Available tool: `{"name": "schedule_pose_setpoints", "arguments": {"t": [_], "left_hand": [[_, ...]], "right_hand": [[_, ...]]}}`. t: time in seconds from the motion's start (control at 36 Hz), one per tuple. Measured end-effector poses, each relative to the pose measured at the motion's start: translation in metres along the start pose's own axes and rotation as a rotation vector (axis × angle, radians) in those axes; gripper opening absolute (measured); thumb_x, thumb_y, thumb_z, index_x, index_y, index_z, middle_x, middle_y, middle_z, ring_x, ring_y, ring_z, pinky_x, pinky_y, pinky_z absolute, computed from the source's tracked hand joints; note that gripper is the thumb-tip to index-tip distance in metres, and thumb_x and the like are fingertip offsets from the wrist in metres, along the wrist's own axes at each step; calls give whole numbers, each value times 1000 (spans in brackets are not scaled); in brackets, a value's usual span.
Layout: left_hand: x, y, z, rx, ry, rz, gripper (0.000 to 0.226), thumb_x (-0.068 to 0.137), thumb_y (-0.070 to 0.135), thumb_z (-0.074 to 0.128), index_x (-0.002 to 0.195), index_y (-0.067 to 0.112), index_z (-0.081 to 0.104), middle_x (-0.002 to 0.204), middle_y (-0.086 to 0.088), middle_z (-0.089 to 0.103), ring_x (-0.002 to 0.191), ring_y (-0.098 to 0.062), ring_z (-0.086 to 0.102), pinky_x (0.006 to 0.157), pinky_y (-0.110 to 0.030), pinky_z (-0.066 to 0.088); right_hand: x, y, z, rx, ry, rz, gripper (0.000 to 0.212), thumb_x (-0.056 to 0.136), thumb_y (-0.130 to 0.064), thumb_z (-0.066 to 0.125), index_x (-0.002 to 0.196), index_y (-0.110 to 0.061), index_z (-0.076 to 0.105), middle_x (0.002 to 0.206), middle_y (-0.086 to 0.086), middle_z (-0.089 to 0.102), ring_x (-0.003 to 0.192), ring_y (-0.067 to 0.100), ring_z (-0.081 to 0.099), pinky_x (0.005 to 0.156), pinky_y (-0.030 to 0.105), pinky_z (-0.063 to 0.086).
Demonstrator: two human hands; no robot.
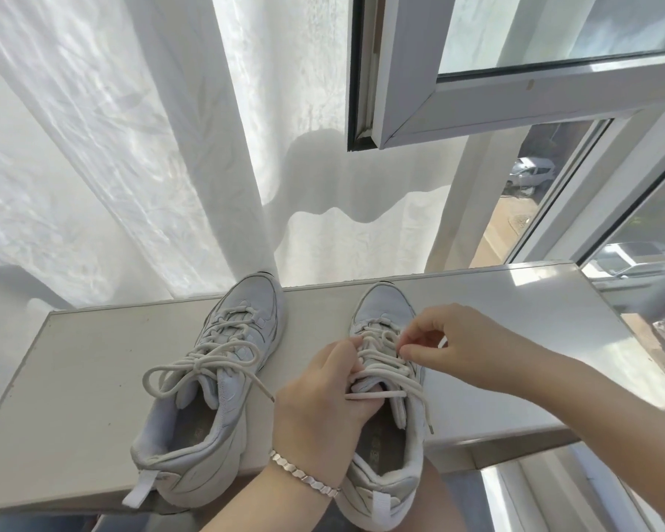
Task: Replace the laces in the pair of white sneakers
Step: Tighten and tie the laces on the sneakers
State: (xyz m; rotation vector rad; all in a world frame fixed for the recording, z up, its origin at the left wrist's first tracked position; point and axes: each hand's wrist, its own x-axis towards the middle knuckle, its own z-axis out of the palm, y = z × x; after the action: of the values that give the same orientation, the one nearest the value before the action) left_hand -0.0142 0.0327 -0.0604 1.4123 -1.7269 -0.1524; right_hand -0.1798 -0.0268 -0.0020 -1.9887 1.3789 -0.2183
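Two white sneakers stand side by side on a pale windowsill [93, 362], toes pointing away from me. The left sneaker [208, 385] is laced, its cream lace [192, 364] tied in a loose bow. The right sneaker [384, 428] has its cream lace [390, 372] untied, with loose ends trailing over the opening. My left hand [319, 405], a silver bracelet on its wrist, grips the right sneaker's tongue and lace at the left side. My right hand [450, 347] pinches a lace crossing near the shoe's upper eyelets.
A white curtain [150, 147] hangs behind the sill. An open window sash [457, 101] juts in at the upper right, above the right sneaker. Parked cars and a street show through the glass. The heels of both sneakers overhang the sill's near edge.
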Motion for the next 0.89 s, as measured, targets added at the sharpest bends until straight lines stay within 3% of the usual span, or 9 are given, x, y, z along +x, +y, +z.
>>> {"name": "schedule_pose_setpoints", "arguments": {"t": [0.08, 0.17, 0.36, 0.47, 0.53, 0.64, 0.72, 0.83, 0.89], "left_hand": [[0, -1, 0, 7, 4, -8, 34, 65, 51, 56, 91, 29, 51, 102, 13, 53, 67, -5, 55, 42, -25, 47], [-1, 0, 1, 17, 6, -3, 35, 66, 50, 55, 95, 30, 52, 98, 13, 53, 67, -5, 56, 44, -25, 47], [-3, 2, 4, 9, 37, -26, 35, 68, 52, 56, 95, 29, 54, 77, 15, 65, 67, -5, 56, 44, -17, 43], [-8, 0, 9, -96, 66, -118, 25, 70, 49, 59, 84, 31, 50, 100, 14, 62, 68, 0, 61, 52, -22, 48], [-12, -2, 10, -142, 71, -166, 24, 70, 47, 59, 85, 33, 48, 107, 18, 58, 73, 0, 63, 57, -26, 49], [-13, -3, 13, -183, 76, -239, 38, 70, 48, 57, 95, 25, 40, 84, 45, 54, 77, 0, 63, 59, -28, 49], [-11, -1, 13, -178, 89, -228, 39, 71, 50, 55, 94, 23, 39, 84, 51, 50, 80, -2, 63, 58, -30, 48], [-10, 1, 11, -152, 86, -193, 21, 73, 48, 54, 79, 34, 38, 114, 35, 52, 80, -3, 63, 54, -28, 47], [-11, -1, 11, -161, 74, -218, 23, 72, 48, 54, 75, 35, 35, 114, 29, 57, 83, 1, 64, 56, -29, 48]], "right_hand": [[3, -1, -3, 10, -44, 32, 9, 87, -27, 63, 79, -28, 68, 79, -8, 69, 73, 7, 63, 70, 20, 50], [4, -1, -7, -20, -124, 47, 9, 88, -28, 60, 82, -28, 67, 77, -10, 67, 67, 4, 60, 72, 21, 51], [5, -1, -6, -49, -165, 27, 12, 85, -37, 63, 73, -32, 61, 82, -8, 67, 80, 6, 62, 76, 22, 49], [4, 0, -3, -10, -144, 12, 13, 84, -33, 65, 72, -32, 61, 81, -6, 67, 80, 8, 62, 74, 19, 48], [3, 0, -1, 19, -130, 5, 13, 83, -31, 67, 71, -31, 62, 80, -6, 67, 80, 10, 63, 70, 18, 48], [4, -2, 1, 74, -95, 16, 9, 81, -28, 70, 73, -29, 66, 76, -8, 67, 77, 9, 63, 75, 22, 50], [5, -4, 3, 111, -54, 57, 1, 80, -26, 71, 81, -25, 71, 75, -12, 67, 69, 0, 61, 69, 14, 49], [7, -7, 7, 116, -31, 99, 7, 81, -20, 69, 87, -19, 74, 75, -12, 67, 64, -4, 58, 65, 9, 46], [8, -9, 10, 197, -1, 135, 8, 81, -17, 66, 83, -18, 75, 75, -8, 69, 63, -2, 58, 67, 14, 48]]}}
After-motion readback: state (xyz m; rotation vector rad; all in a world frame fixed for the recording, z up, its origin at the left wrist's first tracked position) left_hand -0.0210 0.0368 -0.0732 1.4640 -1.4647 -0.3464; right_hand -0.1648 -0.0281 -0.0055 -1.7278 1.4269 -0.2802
